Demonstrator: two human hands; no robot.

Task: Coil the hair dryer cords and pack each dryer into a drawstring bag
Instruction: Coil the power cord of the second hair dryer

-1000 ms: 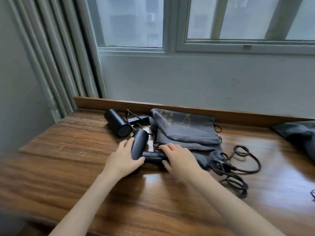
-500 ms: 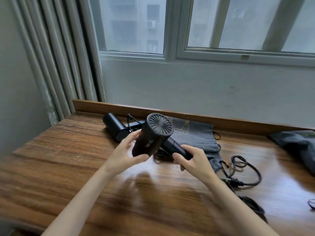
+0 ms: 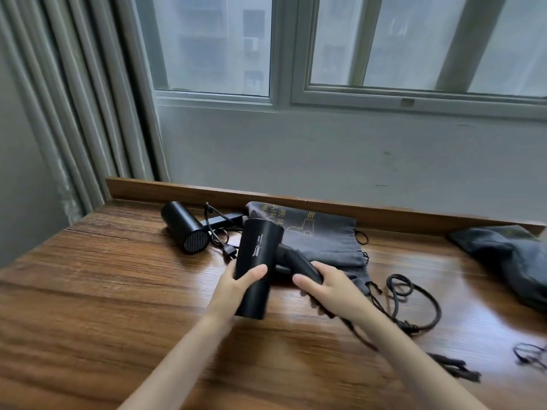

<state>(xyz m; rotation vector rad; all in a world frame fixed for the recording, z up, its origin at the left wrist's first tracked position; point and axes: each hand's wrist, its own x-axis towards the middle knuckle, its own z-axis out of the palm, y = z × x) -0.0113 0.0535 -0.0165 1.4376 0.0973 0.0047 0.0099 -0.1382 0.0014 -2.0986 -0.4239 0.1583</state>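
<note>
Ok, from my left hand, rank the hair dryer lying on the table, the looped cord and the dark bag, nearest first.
1. Lying hair dryer, behind and left of the left hand.
2. Looped cord, to the right, beyond the right hand.
3. Dark bag, far right edge.

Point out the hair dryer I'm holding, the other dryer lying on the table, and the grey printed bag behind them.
held hair dryer (image 3: 259, 250): head view, upper side of its barrel.
second hair dryer (image 3: 182, 223): head view, side of its barrel.
grey drawstring bag (image 3: 331, 244): head view, plain cloth right of the print.
</note>
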